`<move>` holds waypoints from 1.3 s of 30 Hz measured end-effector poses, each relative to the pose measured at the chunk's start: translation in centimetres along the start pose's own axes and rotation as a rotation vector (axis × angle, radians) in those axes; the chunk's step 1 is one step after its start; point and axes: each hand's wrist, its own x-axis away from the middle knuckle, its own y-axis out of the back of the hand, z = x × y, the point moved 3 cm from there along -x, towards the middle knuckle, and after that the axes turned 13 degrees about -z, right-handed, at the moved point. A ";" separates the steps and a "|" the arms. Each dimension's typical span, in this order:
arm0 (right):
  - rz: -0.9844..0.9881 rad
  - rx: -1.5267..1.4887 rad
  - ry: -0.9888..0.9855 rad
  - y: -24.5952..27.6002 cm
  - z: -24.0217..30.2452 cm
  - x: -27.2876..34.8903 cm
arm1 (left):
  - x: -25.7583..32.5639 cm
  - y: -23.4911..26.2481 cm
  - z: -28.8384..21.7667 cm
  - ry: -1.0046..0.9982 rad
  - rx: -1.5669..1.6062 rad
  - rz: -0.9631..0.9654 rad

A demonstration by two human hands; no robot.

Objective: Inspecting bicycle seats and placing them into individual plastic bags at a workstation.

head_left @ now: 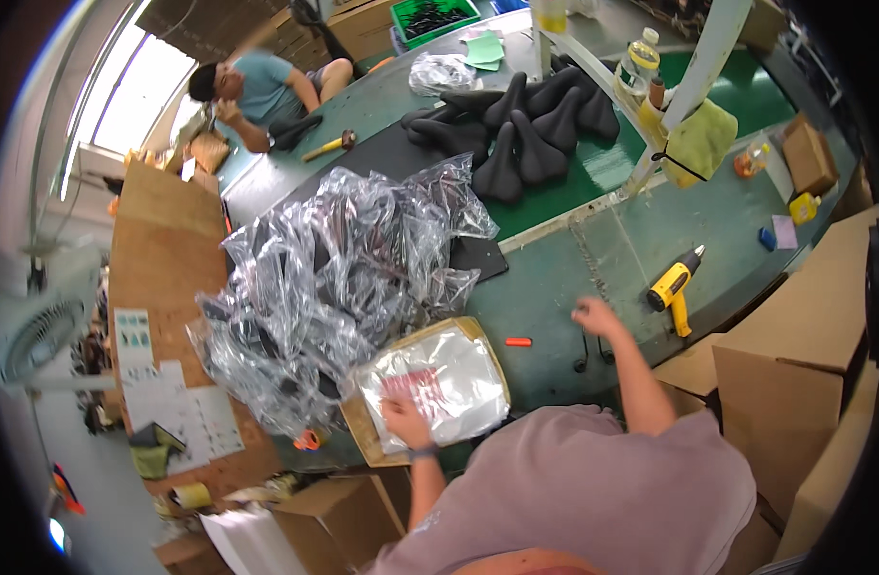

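Note:
A shallow cardboard tray (pixel 498 356) holds a stack of clear plastic bags (pixel 468 383) with a reddish printed patch. My left hand (pixel 407 423), a dark band on its wrist, is at the near left part of the stack, its fingers curled on the top bag. Over the green tabletop, to the right, my right hand (pixel 595 316) has its fingers curled in; what they hold, if anything, is too small to make out. Two thin dark hooked rods (pixel 580 362) lie just below that hand. Between the tray and my right hand is a small orange-red piece (pixel 519 341).
Plastic-wrapped items (pixel 334 278) are heaped left of the tray. Beyond lie several black bicycle saddles (pixel 540 144). A yellow heat gun (pixel 677 287) lies at right, near a white post (pixel 707 62). Cardboard boxes (pixel 779 393) flank me. Another person (pixel 267 91) sits across the table.

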 end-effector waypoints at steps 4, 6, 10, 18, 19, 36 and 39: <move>0.021 0.082 0.050 -0.5 6.9 -21.7 | 11.0 -0.1 -0.9 -0.223 -0.351 0.540; -0.401 0.027 0.248 3.0 6.0 -33.4 | 13.5 -3.4 1.5 -0.077 -0.284 0.734; -0.618 0.098 0.260 3.2 13.6 -47.5 | 15.1 -4.0 3.8 0.116 -0.360 0.927; -0.567 0.205 -0.277 2.5 16.4 -47.9 | 12.4 -7.1 3.3 0.095 -0.350 0.963; -0.648 0.104 -0.254 3.6 15.2 -46.0 | 12.0 -7.8 3.1 0.072 -0.340 0.982; -0.187 0.396 -0.266 1.1 6.4 9.0 | 9.6 -6.5 7.8 -0.423 -0.301 1.143; -0.169 0.298 -0.279 0.4 7.8 5.6 | 8.6 -5.4 1.3 -0.563 -0.151 1.094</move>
